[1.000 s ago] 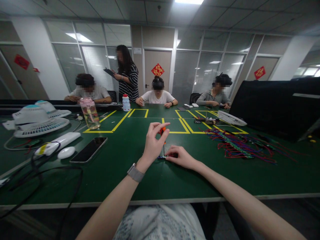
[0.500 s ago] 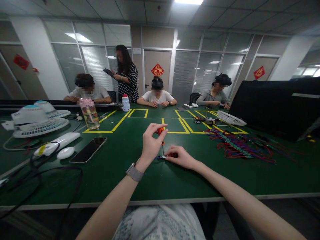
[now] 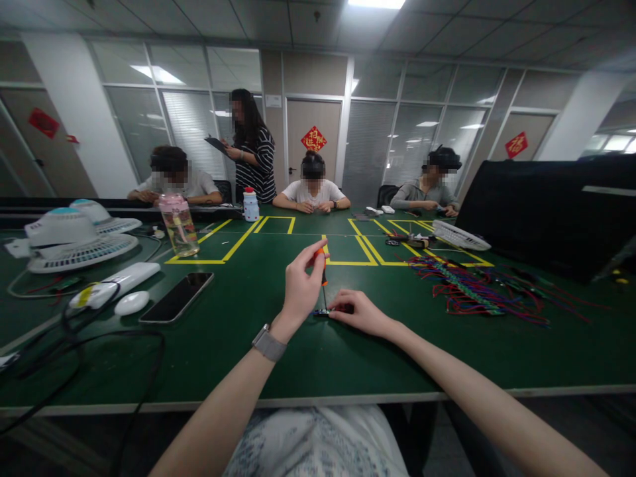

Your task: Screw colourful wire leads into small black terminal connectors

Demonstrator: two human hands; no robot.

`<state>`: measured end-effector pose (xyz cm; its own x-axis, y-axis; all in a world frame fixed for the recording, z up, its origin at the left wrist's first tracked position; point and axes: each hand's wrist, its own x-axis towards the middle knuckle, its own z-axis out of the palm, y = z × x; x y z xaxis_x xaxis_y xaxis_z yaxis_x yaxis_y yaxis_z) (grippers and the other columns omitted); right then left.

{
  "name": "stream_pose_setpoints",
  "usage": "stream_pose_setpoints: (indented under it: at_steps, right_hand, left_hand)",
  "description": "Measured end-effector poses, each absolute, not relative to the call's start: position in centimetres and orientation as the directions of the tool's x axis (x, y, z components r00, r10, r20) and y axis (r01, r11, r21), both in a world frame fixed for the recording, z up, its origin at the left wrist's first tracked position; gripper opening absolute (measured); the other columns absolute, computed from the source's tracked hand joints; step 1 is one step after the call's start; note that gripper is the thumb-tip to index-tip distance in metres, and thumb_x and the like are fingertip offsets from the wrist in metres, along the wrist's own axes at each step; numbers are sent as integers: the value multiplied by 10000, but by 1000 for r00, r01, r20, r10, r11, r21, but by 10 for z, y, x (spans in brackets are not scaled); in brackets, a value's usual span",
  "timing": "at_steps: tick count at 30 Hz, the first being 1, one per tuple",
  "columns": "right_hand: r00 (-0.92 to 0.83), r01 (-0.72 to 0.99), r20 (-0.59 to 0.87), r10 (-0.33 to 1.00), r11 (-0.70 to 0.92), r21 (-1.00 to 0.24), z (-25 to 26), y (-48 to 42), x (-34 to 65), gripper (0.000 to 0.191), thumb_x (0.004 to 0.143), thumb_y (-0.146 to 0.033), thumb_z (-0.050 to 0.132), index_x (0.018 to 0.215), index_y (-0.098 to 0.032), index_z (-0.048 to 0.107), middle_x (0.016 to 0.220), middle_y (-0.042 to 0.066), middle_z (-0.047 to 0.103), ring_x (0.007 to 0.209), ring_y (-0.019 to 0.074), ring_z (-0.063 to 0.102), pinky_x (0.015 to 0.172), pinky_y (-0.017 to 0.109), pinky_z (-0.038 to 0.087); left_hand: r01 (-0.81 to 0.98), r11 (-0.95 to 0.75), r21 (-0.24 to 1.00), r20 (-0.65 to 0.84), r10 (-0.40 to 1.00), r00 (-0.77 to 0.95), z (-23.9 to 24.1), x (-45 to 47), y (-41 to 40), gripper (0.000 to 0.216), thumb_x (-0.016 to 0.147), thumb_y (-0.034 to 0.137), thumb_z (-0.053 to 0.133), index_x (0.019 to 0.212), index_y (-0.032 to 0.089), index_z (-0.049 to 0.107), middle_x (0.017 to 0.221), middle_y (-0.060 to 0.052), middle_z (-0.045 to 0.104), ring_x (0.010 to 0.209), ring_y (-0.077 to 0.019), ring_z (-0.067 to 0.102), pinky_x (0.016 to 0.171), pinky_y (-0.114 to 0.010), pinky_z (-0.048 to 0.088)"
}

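My left hand (image 3: 304,278) is closed around the orange and black handle of a screwdriver (image 3: 324,275), thumb and fingers near its top. The thin shaft points straight down, its tip on a small dark circuit board (image 3: 320,313) that lies flat on the green table (image 3: 248,358). From the right, my right hand (image 3: 362,313) pinches the board's right end between its fingertips. Something dark red shows under the right hand's curled fingers; I cannot make out what it is.
A phone (image 3: 177,298), a white mouse (image 3: 132,303), black cables (image 3: 156,358) and fans (image 3: 82,242) are at left. A pink-lidded bottle (image 3: 179,228) stands beyond. Wired circuit boards (image 3: 462,281) lie right, before a black monitor (image 3: 541,215). Several people are across the table.
The left hand's fingers have shifted on the screwdriver handle, from spread to closer together, with the thumb drawn in. The right hand and the board have stayed in place.
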<state>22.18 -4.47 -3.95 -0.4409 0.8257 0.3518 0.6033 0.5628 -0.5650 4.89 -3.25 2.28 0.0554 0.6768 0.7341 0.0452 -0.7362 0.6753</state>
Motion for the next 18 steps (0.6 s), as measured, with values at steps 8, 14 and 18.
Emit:
stream_pose_setpoints:
  at_steps: [8,14,18]
  right_hand:
    - [-448,609,346,824,565,-558,-39,-44,221,209,835,-321,653,933,-167,754,805,37,615,675,123,546,643,246,432]
    - [-447,604,345,826,562,-565,-38,-45,221,215,837,-330,652,935,-166,750,811,37,611,669,119,540,647,245,440]
    - [-445,600,346,826,562,-569,-38,-46,221,214,835,-325,651,929,-161,752,803,37,606,665,120,540,640,246,435]
  left_hand:
    - [247,-796,552,820,572,14,28,48,-37,179,858,301,627,999,235,716,960,-33,522,824,-122,571,791,-260,494]
    - [156,-801,578,799,594,91,24,48,-31,330,960,261,421,1227,233,612,1298,-74,555,1247,-188,504,1048,-351,413]
    - [60,-758,649,752,651,98,22,49,-31,347,961,252,416,1266,223,580,1261,-85,611,1104,-191,619,921,-324,498]
